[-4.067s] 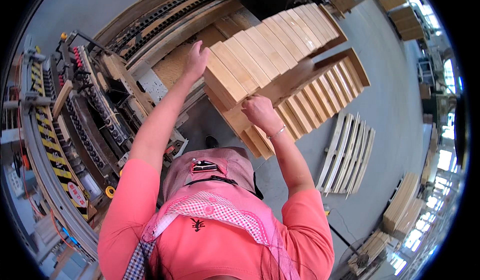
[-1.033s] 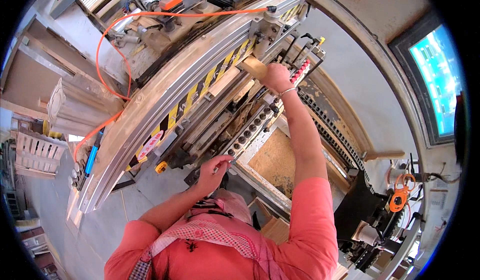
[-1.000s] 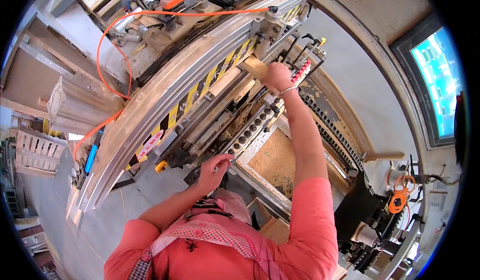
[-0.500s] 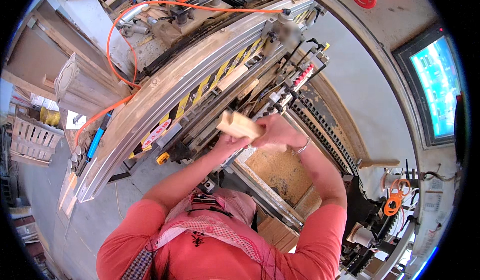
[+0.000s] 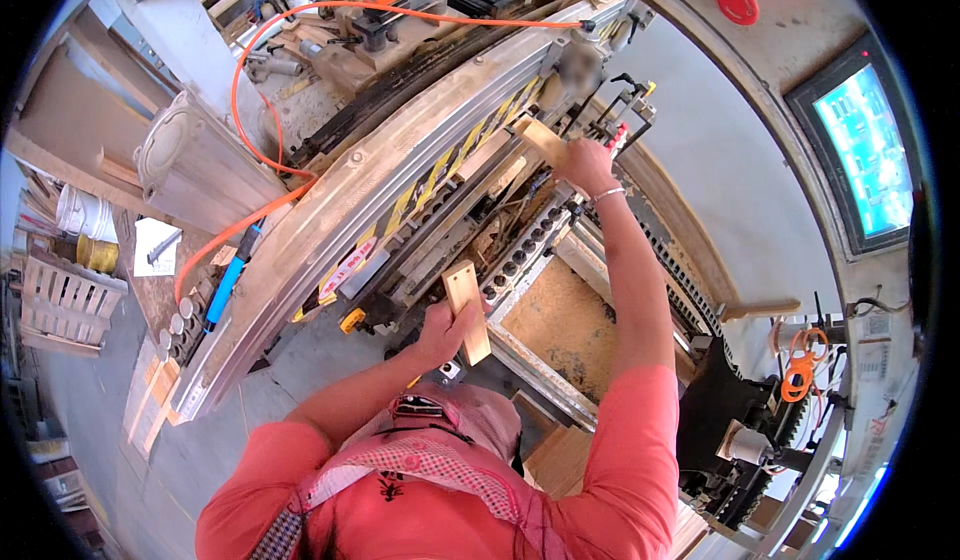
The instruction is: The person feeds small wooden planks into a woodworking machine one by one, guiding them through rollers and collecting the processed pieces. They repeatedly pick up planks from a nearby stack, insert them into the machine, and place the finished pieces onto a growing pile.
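Head view looks down over the person's coral-pink sleeves at a long woodworking machine that runs diagonally from lower left to upper right. Left hand [image 5: 447, 328] holds a short pale wooden block [image 5: 467, 300] upright, close in front of the chest and just over the machine's near edge; the fingers are curled round the block's lower half, so that part of it and the fingertips themselves are hidden behind the wood. Right hand [image 5: 585, 165], arm stretched far out, with a thin bracelet at the wrist, grips a second pale wooden block [image 5: 541, 141] up at the machine's feed end, beside the yellow-and-black striped guard rail [image 5: 452, 168]. Those fingers are closed on the block's near end, though how the thumb sits cannot be made out at this size.

Between the two hands runs a row of dark round drill heads [image 5: 520, 252], partly masked by brackets. Below them a sawdust-filled open bin [image 5: 560, 325] shows only in part, since the right forearm crosses it. An orange hose [image 5: 262, 150] loops across the machine's top. A patch near the rail's far end is blurred. At the right rim a blue-lit control screen [image 5: 868, 150] is bent and cut by the lens edge, and a red round stop button [image 5: 738, 3] sits above it.
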`<state>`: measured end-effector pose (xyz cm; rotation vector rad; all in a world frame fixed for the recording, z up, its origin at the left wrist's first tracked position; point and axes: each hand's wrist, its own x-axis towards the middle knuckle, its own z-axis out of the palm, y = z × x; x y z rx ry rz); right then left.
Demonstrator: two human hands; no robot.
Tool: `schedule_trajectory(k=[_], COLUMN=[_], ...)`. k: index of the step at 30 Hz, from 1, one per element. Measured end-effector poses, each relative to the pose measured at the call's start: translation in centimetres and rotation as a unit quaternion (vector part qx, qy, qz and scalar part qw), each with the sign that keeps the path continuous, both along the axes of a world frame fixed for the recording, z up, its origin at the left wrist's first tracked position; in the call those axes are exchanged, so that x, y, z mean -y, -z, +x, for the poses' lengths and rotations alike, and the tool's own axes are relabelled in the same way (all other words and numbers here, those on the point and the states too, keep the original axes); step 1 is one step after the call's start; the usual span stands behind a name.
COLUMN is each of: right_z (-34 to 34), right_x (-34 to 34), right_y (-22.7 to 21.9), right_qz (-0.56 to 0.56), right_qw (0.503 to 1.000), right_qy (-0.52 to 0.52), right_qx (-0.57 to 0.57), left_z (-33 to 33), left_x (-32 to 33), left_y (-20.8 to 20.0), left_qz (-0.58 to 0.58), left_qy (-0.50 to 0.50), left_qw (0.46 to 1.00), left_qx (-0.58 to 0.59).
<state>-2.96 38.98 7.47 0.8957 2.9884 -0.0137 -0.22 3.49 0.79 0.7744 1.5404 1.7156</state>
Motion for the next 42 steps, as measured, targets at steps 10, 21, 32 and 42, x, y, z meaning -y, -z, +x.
schedule_trajectory(k=[10,21,32,42], right_z=[-2.7,-1.4,-0.6,-1.2], right_x=[-2.2,0.2,-0.6,-0.9], right_y=[2.1,2.4,3.7,3.4], right_qz=[-0.055,0.017,0.036,0.022], right_qw=[0.998,0.997,0.997,0.998], right_qy=[0.008,0.039,0.018,-0.013], right_qx=[-0.003,-0.061,-0.067,-0.058], left_z=[0.3,0.1,0.2,0.1], left_x=[0.0,-0.2,-0.2,-0.2], left_y=[-0.4,-0.8,-0.3,-0.7], left_qz=[-0.043,-0.074,-0.052,-0.065], left_qy=[-0.015,-0.001,0.005,0.013], left_qw=[0.999,0.996,0.998,0.998], left_qx=[-0.022,-0.057,-0.030,-0.007])
